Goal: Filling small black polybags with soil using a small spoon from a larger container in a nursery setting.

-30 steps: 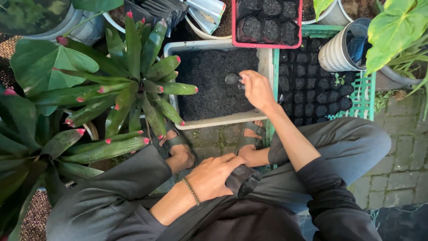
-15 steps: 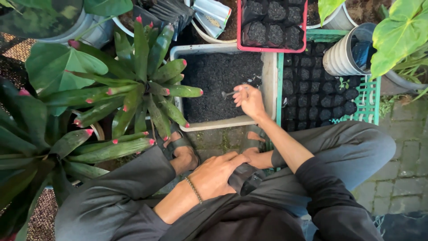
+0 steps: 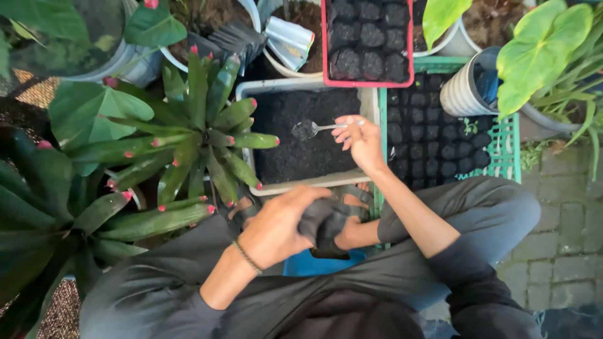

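Note:
My right hand [image 3: 359, 139] holds a metal spoon [image 3: 309, 129] by its handle, the bowl lying over dark soil in a white rectangular tub [image 3: 370, 103]. My left hand [image 3: 281, 225] is lifted in front of my lap and grips a small black plastic bag [image 3: 325, 224]. A beaded bracelet circles the left wrist. Both sleeves are dark grey and pushed up. My sandalled feet rest on the paving just below the tub.
A red tray [image 3: 366, 82] and a green crate [image 3: 507, 143] hold several small black soil-filled bags. A large green plant with pink-tipped leaves [image 3: 188, 138] crowds the left. A ribbed grey pot [image 3: 463, 91] stands at right, and brick paving [image 3: 568, 213] lies at lower right.
My left hand has risen from my lap, lifting the black bag up. My right hand has drawn the spoon out flat over the soil and shifted slightly right.

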